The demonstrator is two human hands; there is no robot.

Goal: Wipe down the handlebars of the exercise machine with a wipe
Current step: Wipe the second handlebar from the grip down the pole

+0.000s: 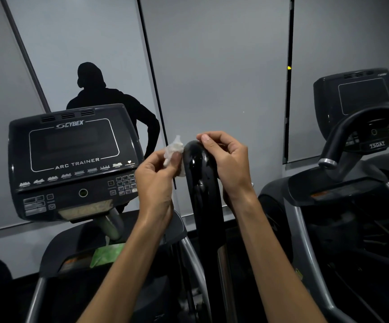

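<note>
As the black handlebar (200,173) rises upright between your hands, your left hand (156,180) pinches the white wipe (174,148) against its top's left side; your right hand (228,159) curls around the right, fingertips at the crown.

Dark grey shroud (55,250) of the exercise machine (76,229) below the console (72,159), serving as the only ledge in view. Green packet (106,254) lying flat on its top, just beside the base of the console post (109,226), white sheet poking up from it. Orange label (69,262) stuck on the same surface, left of packet.
</note>
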